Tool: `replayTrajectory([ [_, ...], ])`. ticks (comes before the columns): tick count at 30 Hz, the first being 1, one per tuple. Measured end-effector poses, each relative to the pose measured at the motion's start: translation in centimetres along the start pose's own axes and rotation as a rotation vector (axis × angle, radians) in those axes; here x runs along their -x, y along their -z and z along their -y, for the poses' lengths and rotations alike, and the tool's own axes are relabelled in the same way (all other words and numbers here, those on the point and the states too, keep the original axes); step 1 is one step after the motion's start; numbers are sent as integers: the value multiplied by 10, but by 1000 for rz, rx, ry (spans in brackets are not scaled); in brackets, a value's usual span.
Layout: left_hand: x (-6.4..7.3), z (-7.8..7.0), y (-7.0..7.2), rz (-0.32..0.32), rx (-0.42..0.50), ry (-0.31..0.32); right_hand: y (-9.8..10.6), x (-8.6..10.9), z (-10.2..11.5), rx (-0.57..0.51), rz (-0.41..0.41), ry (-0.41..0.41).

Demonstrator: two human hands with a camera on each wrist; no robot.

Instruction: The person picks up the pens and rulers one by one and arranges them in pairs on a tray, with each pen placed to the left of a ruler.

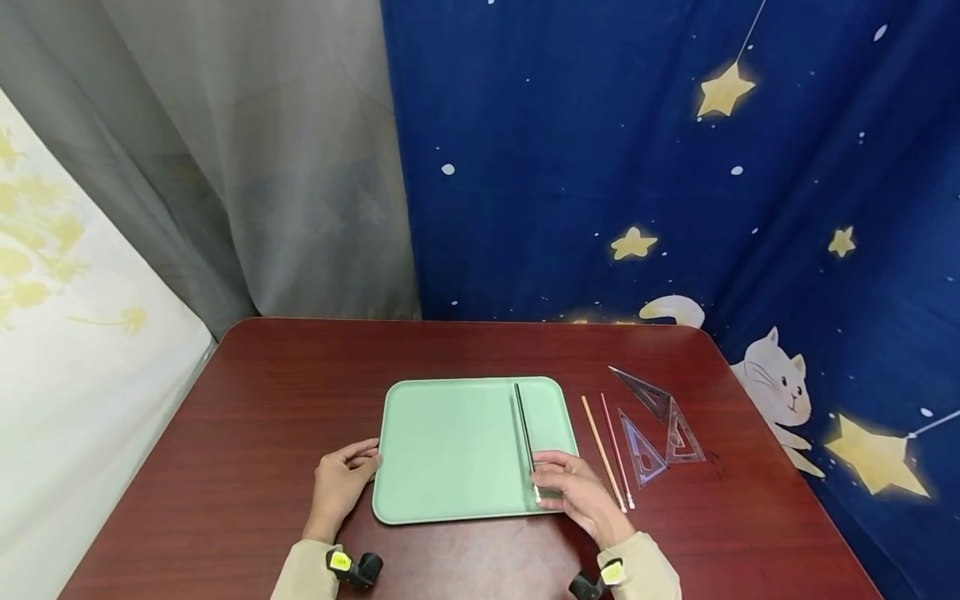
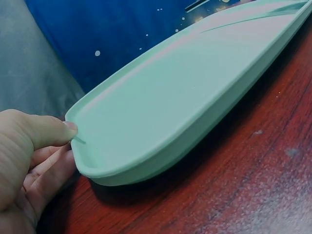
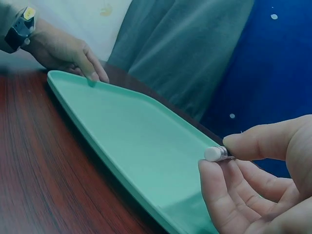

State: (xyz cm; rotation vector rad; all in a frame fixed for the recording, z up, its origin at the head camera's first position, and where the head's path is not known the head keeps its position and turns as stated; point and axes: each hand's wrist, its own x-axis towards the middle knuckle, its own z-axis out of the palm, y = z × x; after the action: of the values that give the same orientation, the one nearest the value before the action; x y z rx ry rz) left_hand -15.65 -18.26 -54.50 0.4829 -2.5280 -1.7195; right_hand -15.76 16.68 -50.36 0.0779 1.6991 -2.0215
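A pale green tray (image 1: 450, 442) lies on the table, its left rim between the thumb and fingers of my left hand (image 1: 341, 483). In the left wrist view the thumb rests over the tray's (image 2: 146, 107) rim and the other fingers curl against its outer side. My right hand (image 1: 573, 487) pinches a black pencil (image 1: 522, 421) near its white eraser end, over the right part of the tray. The eraser (image 3: 212, 154) pokes out between thumb and fingers in the right wrist view. The pencil's far end points toward the tray's back rim.
Right of the tray lie a tan pencil (image 1: 600, 446) and a red pencil (image 1: 615, 442), side by side. Beyond them are a bluish set square (image 1: 642, 450) and two clear ones (image 1: 682, 437), (image 1: 645, 390). Curtains hang behind the dark red table (image 1: 285, 375).
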Motion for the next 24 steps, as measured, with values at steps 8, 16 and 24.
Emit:
replayTrajectory([
  [8, 3, 1, -1, -24, -62, -34, -18, -7, -3, -3, 12, 11],
  [16, 3, 3, -1, -31, -44, -50, -34, -14, -6, -1, 25, -3],
  [24, 5, 2, 0, -34, -35, -48, -50, -20, -10, -25, 34, -5],
])
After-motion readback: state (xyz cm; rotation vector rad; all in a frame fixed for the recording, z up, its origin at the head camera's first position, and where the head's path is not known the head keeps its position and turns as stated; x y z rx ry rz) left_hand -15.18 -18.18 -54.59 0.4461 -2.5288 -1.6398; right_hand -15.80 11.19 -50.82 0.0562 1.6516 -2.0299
